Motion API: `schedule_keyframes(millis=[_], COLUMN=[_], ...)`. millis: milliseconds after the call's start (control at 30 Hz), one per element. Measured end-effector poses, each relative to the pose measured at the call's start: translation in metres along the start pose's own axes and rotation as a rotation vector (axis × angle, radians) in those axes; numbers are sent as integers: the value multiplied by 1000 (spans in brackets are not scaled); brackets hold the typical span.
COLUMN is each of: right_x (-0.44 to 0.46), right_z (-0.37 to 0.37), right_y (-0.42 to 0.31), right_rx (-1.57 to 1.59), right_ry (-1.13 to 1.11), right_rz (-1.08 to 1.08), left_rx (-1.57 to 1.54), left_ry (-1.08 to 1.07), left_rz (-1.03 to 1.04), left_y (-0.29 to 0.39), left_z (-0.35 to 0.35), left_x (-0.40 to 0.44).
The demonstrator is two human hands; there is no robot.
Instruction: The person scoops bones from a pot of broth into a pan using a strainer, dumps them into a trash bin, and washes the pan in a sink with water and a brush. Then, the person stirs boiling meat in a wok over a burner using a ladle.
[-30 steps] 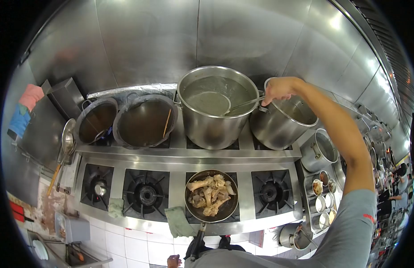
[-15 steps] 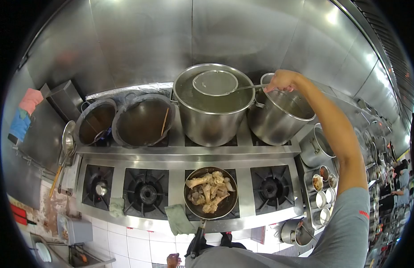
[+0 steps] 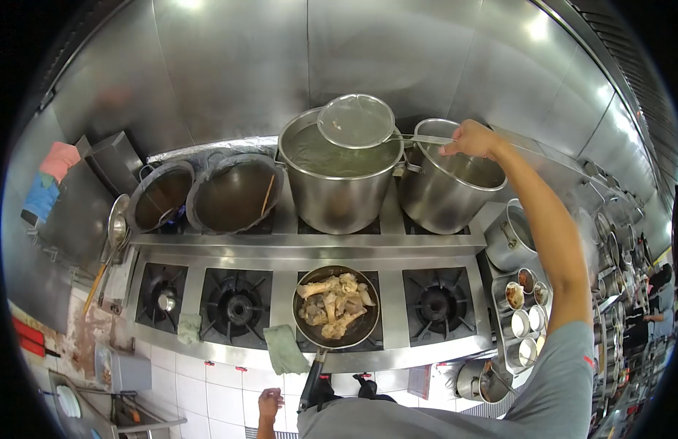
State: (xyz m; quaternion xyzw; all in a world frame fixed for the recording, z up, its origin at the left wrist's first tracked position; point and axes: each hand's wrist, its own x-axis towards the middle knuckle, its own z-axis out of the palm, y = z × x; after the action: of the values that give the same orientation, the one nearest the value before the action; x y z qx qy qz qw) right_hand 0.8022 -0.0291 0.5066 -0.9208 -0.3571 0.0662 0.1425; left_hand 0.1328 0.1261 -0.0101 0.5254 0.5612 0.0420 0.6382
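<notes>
Right hand (image 3: 472, 139): closed round the strainer (image 3: 356, 121) handle
Strainer: above the big pot (image 3: 340, 201)
Left hand (image 3: 270, 402): loosely curled, near the pan (image 3: 337, 336) handle, holding nothing visible
Pan: on the stove (image 3: 284, 262), full of bones (image 3: 337, 304)

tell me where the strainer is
In the head view, the strainer is in the right hand, above the big pot at the back, near centre.

On my steel stove (image 3: 283, 282), the front burner row bears a pan of bones (image 3: 337, 306) and two green cloths (image 3: 285, 350); behind, stockpots (image 3: 338, 201) and dark woks (image 3: 235, 192) sit on the raised rear row.
</notes>
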Motion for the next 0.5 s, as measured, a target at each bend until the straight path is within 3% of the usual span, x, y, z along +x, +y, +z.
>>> schedule_keyframes(millis=[167, 233, 367, 467, 500], right_x=[-8, -20, -50, -61, -64], right_z=[16, 26, 60, 89, 101], right_y=[16, 14, 14, 24, 25], right_rx=[51, 27, 70, 19, 12], right_ry=[98, 142, 112, 74, 197], right_rz=[-39, -58, 22, -69, -82], left_rx=[-167, -139, 64, 126, 81], left_ry=[-166, -351, -491, -605, -635], left_rz=[21, 63, 90, 28, -20], left_y=[69, 92, 121, 114, 103], left_z=[30, 46, 86, 105, 108], left_x=[-22, -32, -48, -44, -37])
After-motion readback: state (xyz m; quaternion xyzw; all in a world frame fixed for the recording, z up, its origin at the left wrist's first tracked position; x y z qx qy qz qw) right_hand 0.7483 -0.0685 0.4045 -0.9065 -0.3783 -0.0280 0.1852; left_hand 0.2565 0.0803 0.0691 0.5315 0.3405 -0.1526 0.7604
